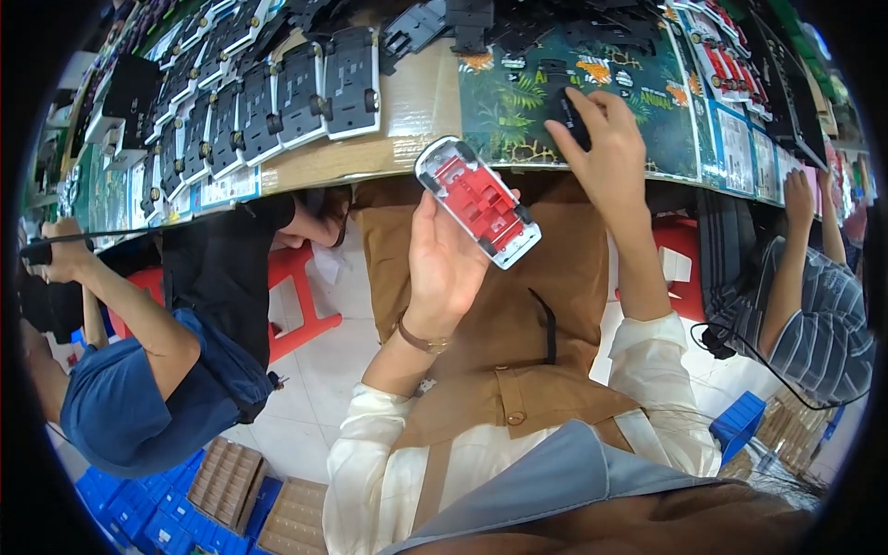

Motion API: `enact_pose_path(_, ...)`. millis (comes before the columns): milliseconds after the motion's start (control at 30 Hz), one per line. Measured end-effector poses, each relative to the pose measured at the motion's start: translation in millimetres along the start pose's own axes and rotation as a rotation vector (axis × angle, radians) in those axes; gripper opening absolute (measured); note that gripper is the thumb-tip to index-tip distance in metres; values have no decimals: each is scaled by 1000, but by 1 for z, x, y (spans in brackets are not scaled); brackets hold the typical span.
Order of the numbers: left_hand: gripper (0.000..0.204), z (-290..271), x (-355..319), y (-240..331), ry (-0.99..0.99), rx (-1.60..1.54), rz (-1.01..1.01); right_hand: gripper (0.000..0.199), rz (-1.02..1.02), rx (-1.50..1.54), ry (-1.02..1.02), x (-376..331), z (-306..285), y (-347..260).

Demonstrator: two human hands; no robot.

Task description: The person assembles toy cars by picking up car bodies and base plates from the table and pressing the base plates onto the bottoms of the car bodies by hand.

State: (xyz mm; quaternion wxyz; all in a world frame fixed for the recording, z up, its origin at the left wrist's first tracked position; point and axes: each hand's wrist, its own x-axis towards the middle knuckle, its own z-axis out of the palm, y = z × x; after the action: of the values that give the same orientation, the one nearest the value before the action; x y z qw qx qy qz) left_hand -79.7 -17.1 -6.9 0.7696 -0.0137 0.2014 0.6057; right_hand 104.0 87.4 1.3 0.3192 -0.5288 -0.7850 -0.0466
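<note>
My left hand (444, 259) holds a red and white toy car body (478, 201) upside down over my lap, just below the table's edge. My right hand (606, 153) reaches onto the table and closes its fingers on a small black part (572, 116) that lies on a green printed card (555, 102). My brown apron (518, 305) lies under both hands.
Rows of black chassis plates on white trays (268, 102) cover the table's left side. Loose black parts (518, 28) pile at the back. Packaged toys (731, 74) line the right. A person in blue (139, 370) sits on my left, another in stripes (814, 314) on my right. Blue crates (166, 518) stand on the floor.
</note>
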Motion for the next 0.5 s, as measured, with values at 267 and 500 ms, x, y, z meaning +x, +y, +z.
enact_pose_path(267, 48, -3, 2, -7, 28, 94, 68, 35, 97, 187, 30, -6, -10, -15)
enact_pose_path(500, 50, -3, 5, -11, 35, 110, 74, 48, 161, 692, -19, -55, -34, -58)
